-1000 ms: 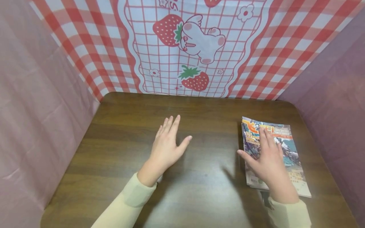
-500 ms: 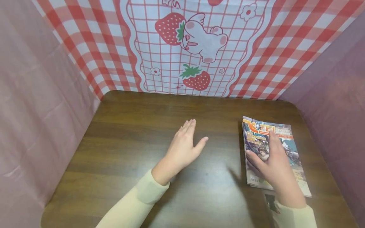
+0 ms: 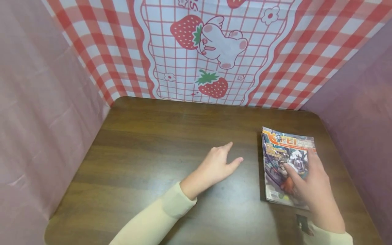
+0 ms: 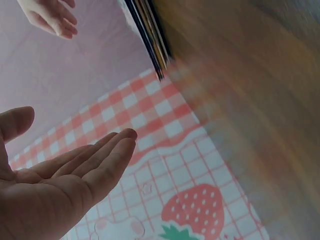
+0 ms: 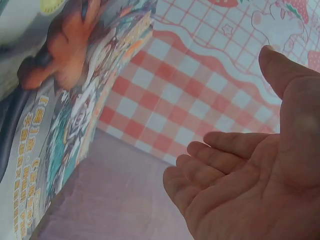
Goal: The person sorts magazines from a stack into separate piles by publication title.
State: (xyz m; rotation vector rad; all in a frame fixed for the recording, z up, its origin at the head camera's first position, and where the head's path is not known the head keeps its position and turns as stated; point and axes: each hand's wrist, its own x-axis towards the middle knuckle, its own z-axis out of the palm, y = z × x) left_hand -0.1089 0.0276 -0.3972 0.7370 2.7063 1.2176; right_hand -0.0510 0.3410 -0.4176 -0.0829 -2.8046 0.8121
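A stack of magazines (image 3: 275, 173) with a colourful illustrated cover lies at the right side of the table. Over its lower right part is my right hand (image 3: 320, 190), thumb spread from the fingers, holding nothing. The right wrist view shows that palm (image 5: 245, 190) with relaxed, extended fingers, apart from the magazine cover (image 5: 65, 115). My left hand (image 3: 215, 166) is held over the middle of the table, left of the stack, and grips nothing. In the left wrist view its fingers (image 4: 100, 160) are straight, and the layered edge of the magazines (image 4: 150, 37) shows beyond.
The brown wooden table (image 3: 147, 143) has rounded corners. A red-and-white checked cloth (image 3: 107, 44) with strawberries hangs along its far edge. Pinkish curtains (image 3: 39, 119) flank both sides. A small dark patch (image 3: 302, 223) shows beside the right cuff.
My left hand has moved right, toward the magazines, and turned. My right hand has shifted right and slightly nearer, uncovering more of the cover. The magazines stay in place.
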